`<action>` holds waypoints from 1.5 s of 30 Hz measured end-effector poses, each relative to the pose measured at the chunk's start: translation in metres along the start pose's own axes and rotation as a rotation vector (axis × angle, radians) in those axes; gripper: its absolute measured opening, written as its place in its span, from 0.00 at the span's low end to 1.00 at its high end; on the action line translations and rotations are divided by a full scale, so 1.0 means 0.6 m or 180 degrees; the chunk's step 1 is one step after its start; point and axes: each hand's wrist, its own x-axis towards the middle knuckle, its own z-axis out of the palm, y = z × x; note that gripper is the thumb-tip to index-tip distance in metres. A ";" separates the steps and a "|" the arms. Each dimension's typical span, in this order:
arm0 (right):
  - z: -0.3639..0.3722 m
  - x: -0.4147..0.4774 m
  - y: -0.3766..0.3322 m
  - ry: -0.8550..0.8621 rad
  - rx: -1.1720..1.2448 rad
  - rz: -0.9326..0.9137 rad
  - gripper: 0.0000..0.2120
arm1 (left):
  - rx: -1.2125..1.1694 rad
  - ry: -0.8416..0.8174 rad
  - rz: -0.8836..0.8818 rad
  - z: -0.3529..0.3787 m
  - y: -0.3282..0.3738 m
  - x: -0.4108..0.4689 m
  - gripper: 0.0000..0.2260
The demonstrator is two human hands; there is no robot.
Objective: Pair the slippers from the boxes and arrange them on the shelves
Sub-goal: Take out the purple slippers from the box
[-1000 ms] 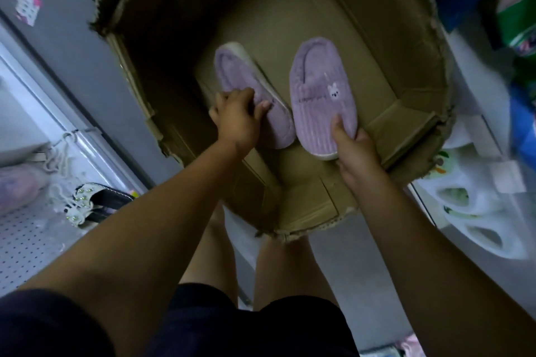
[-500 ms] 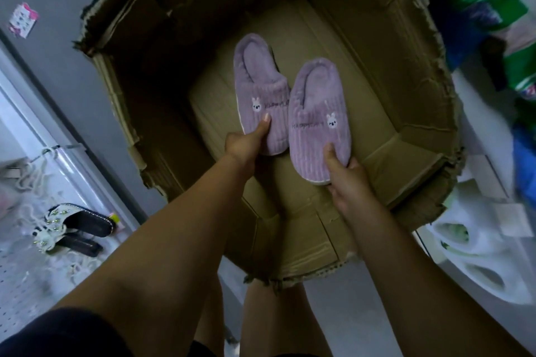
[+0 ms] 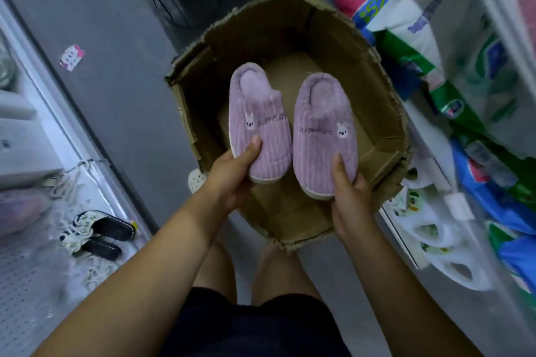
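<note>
The left hand (image 3: 230, 175) pinches one purple slipper (image 3: 258, 122) by its toe, thumb on top. The right hand (image 3: 352, 200) grips its mate (image 3: 322, 130) likewise. Both are held side by side above the cardboard box (image 3: 388, 113), probably to confirm they match before shelving.

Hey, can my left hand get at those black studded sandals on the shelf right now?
Probably not yet. The left hand grips a purple slipper over the cardboard box, so it is full, though nothing seems to block the way to the black sandals.
</note>
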 end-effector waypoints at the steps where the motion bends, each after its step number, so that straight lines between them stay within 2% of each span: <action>1: 0.001 -0.028 -0.016 0.0090 -0.0084 -0.0238 0.33 | 0.0023 -0.0065 0.0034 -0.010 0.011 -0.029 0.24; 4: 0.019 -0.114 -0.069 0.0078 -0.0184 -0.0824 0.27 | 0.0075 -0.0157 0.0182 -0.038 0.047 -0.111 0.28; 7: 0.069 -0.193 -0.114 -0.0183 -0.0279 -0.1137 0.22 | 0.0212 -0.0216 0.0344 -0.077 0.092 -0.185 0.28; 10: 0.145 -0.260 -0.134 -0.0389 -0.0255 -0.1223 0.24 | 0.0314 -0.0340 0.0604 -0.139 0.156 -0.245 0.36; 12: 0.205 -0.300 -0.143 -0.0567 -0.0135 -0.1245 0.20 | 0.0319 -0.0412 0.0790 -0.192 0.204 -0.281 0.44; 16: 0.330 -0.375 -0.162 -0.0961 0.0032 -0.1300 0.18 | 0.0251 -0.0363 0.1096 -0.309 0.293 -0.345 0.46; 18: 0.392 -0.405 -0.164 -0.1222 0.0054 -0.1247 0.21 | 0.0252 -0.0253 0.1243 -0.365 0.332 -0.369 0.42; 21: 0.472 -0.432 -0.170 -0.1470 0.0083 -0.1202 0.24 | 0.0048 -0.0056 0.1399 -0.428 0.392 -0.388 0.24; 22: 0.495 -0.437 -0.174 -0.1545 0.0094 -0.1184 0.25 | -0.0029 -0.0007 0.1448 -0.445 0.409 -0.391 0.22; 26: 0.574 -0.443 -0.201 -0.1776 0.0148 -0.1034 0.28 | -0.0371 0.0075 0.1555 -0.496 0.473 -0.391 0.21; 29: 0.637 -0.430 -0.237 -0.1876 0.0102 -0.0973 0.26 | -0.0590 0.0132 0.1584 -0.519 0.527 -0.378 0.21; 33: 0.752 -0.400 -0.306 -0.1985 -0.0107 -0.1038 0.23 | -0.0751 0.0238 0.1682 -0.541 0.632 -0.344 0.27; 38: 0.911 -0.344 -0.443 -0.2293 -0.0326 -0.1188 0.22 | -0.0899 0.0335 0.1748 -0.544 0.799 -0.294 0.24; 42: 1.018 -0.294 -0.564 -0.2295 -0.0500 -0.1503 0.24 | -0.0925 0.0385 0.1765 -0.535 0.929 -0.248 0.21; 45: 1.099 -0.264 -0.631 -0.2324 -0.0532 -0.1421 0.23 | -0.0932 0.0377 0.1765 -0.530 1.010 -0.219 0.22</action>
